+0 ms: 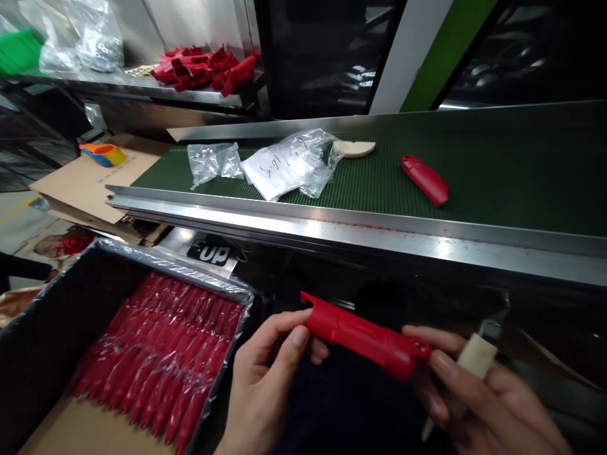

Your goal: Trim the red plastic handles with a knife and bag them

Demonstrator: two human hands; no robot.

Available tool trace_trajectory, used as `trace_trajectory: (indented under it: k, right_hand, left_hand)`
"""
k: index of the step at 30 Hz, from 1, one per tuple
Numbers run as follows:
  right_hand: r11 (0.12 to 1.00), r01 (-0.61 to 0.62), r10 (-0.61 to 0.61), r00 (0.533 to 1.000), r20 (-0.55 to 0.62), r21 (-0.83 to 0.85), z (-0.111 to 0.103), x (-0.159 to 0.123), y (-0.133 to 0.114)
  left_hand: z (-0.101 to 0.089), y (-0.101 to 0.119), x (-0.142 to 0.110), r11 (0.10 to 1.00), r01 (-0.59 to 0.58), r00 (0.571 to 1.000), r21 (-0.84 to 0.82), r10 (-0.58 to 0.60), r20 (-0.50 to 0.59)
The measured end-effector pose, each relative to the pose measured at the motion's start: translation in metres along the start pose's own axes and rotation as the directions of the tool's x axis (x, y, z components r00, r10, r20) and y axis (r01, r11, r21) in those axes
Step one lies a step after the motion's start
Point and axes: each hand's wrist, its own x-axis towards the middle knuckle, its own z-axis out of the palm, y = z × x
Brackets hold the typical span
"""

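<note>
Between my two hands I see a red plastic handle shell (363, 335), lying nearly level in front of the conveyor's near edge. My left hand (272, 373) pinches its left, notched end between thumb and fingers. At the other end, the thumb and fingers of my right hand (478, 398) touch the tip with the small holes. That same hand also grips a knife with a pale handle (477, 357), its blade pointing up and away from the shell. Another red shell (425, 180) rests on the green conveyor belt (374, 189).
At lower left, a black crate (42, 335) holds rows of plastic-wrapped red shells (165, 341). Clear bags (284, 164) and a beige curved piece (355, 149) lie on the belt. Red parts (203, 68) are heaped on a metal shelf. A cardboard box (128, 174) carries a colourful ring (104, 153).
</note>
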Motion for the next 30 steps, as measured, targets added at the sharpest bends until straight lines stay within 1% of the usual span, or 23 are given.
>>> trace_trajectory:
  k: [2, 4, 6, 9, 13, 19, 22, 27, 30]
  right_hand:
    - [0.999, 0.030, -0.029, 0.998, 0.059, -0.017, -0.001, 0.002, 0.000]
    - [0.998, 0.059, -0.057, 0.995, 0.085, -0.019, 0.003, 0.002, -0.002]
    - [0.997, 0.071, -0.070, 0.994, 0.087, -0.010, 0.010, 0.001, -0.005]
    - [0.997, 0.072, -0.072, 0.994, 0.086, 0.010, 0.018, 0.000, -0.008]
    - [0.996, 0.085, -0.086, 0.990, 0.116, 0.013, 0.017, 0.001, -0.008]
    - [0.994, 0.105, -0.105, 0.988, 0.111, 0.008, 0.007, 0.007, -0.003]
    - [0.992, 0.123, -0.123, 0.989, 0.085, 0.005, 0.003, 0.009, -0.001]
    - [0.991, 0.131, -0.131, 0.991, -0.030, 0.020, 0.003, 0.006, -0.002]
    - [0.991, 0.135, -0.134, 0.990, -0.036, 0.011, 0.005, 0.005, -0.004]
  left_hand:
    - [0.001, 0.001, 0.000, 0.999, 0.034, 0.998, -0.005, -0.034, -0.052]
    - [0.002, 0.002, 0.000, 0.997, 0.076, 0.991, -0.013, -0.077, -0.111]
    - [0.003, 0.003, 0.001, 0.994, 0.111, 0.982, -0.008, -0.111, -0.154]
    - [0.003, 0.003, 0.002, 0.991, 0.133, 0.973, 0.004, -0.130, -0.191]
    - [0.004, 0.005, 0.000, 0.993, 0.115, 0.975, -0.027, -0.118, -0.191]
    - [0.009, 0.009, -0.008, 0.999, 0.040, 0.981, -0.025, -0.044, -0.190]
    - [0.012, 0.011, -0.011, 1.000, 0.000, 0.983, -0.016, -0.003, -0.186]
    - [0.013, 0.014, -0.014, 0.999, -0.043, 0.983, 0.006, 0.043, -0.177]
    - [0.014, 0.016, -0.016, 0.999, -0.045, 0.983, -0.010, 0.042, -0.178]
